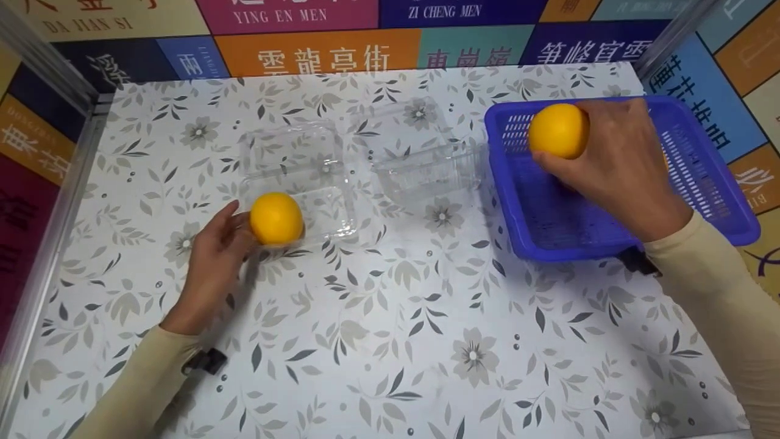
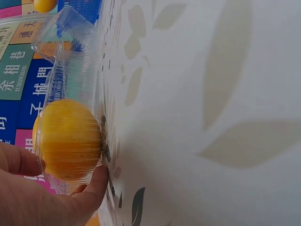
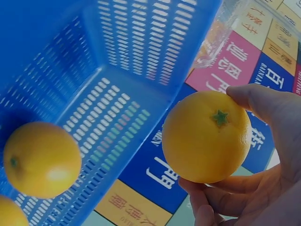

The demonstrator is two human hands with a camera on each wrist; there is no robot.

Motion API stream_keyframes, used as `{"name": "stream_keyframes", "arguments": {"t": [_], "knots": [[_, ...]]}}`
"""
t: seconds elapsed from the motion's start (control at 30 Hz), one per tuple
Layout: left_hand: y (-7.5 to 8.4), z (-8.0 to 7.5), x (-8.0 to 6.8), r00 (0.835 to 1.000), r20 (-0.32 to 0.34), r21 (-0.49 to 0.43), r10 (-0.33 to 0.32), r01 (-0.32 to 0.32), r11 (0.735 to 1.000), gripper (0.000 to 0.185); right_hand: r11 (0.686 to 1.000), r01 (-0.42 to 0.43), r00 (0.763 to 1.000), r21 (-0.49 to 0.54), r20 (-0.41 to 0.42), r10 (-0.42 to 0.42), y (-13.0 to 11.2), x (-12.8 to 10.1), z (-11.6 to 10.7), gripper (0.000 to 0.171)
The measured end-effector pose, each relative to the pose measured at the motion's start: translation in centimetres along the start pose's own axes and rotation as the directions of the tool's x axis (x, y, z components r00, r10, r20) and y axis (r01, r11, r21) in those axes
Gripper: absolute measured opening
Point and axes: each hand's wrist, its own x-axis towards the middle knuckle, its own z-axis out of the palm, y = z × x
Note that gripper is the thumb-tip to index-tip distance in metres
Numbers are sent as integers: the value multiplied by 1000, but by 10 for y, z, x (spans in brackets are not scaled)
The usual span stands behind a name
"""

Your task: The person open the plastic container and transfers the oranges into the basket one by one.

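step: round orange fruit [image 1: 276, 217] set into clear plastic clamshell box [image 1: 298, 177] near tabletop's left edge, cupped by left hand [image 1: 213, 256] | second orange [image 1: 558, 130] gripped by right hand [image 1: 615, 161] above blue slotted plastic basket [image 1: 710, 183] | next: carrying across to box judged needed

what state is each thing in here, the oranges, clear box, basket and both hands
left hand: grip on the orange in the box
orange in the box: resting in the tray
clear clamshell box: open, lid flat on the table
right hand: grip on the lifted orange
lifted orange: held above the basket
blue basket: upright, at least two oranges inside
orange in the basket: lying loose
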Motion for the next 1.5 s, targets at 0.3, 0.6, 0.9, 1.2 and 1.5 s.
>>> {"name": "stream_keyframes", "arguments": {"t": [0.3,0.6,0.9,1.2,1.5], "knots": [[-1,0,0,1000,0,-5,0,0,1000,68,999,-34,995,-8,97,35,10,12,-2,78],[-2,0,0,1000,-3,-3,-15,14,1000,68,995,-101,972,16,212,96,25,24,3,86],[-2,-1,-1,1000,-16,30,-8,8,1000,67,998,-56,952,2,300,53,35,38,13,88],[1,1,0,1000,-13,26,6,-5,1000,67,997,-45,911,-65,406,68,40,42,23,77],[1,1,1,1000,-19,19,4,-4,1000,67,995,45,898,-91,441,0,35,46,31,71]]}}
